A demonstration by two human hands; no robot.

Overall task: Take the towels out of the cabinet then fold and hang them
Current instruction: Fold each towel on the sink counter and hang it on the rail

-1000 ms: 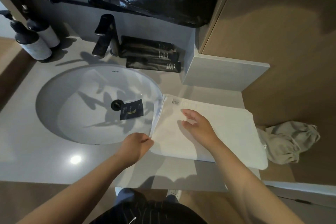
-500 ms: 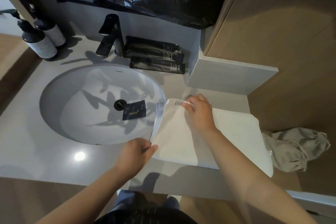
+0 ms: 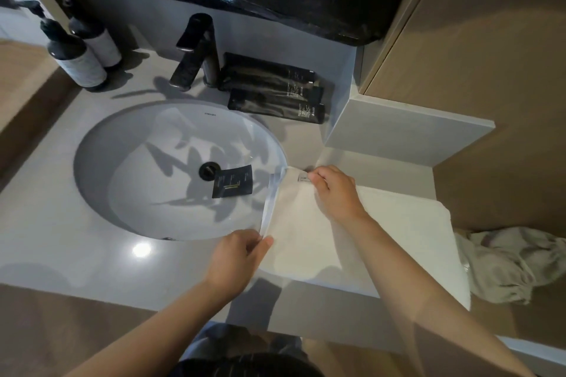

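We find the white towel (image 3: 309, 242) lying folded flat on the grey surface (image 3: 61, 239), at 3 o'clock of the sink (image 3: 80, 144), its left edge hanging a little over the basin rim. A second ago the right hand (image 3: 333, 193) rested open on the middle of the cloth. It has since travelled to the far left corner, at 11 o'clock of the towel, where its fingers now curl onto the corner beside the small sewn label (image 3: 303, 177). The left hand (image 3: 235, 257) has stayed at the near left corner, at 7 o'clock, thumb and fingers pinching the layered edge. With both corners of that side held, we judge that a fold is being set up, probably carrying this edge across towards 3 o'clock. Hanging is not yet begun. Much is hard to settle. The right forearm covers part of the towel, so we cannot follow its near edge all the way. The right fingertips are tucked out of sight, so whether they pinch the cloth or only press it is not certain. We cannot count the layers, nor read the label. No rail or hook is in view, and a crumpled beige cloth (image 3: 514, 266) at 3 o'clock runs off the frame.
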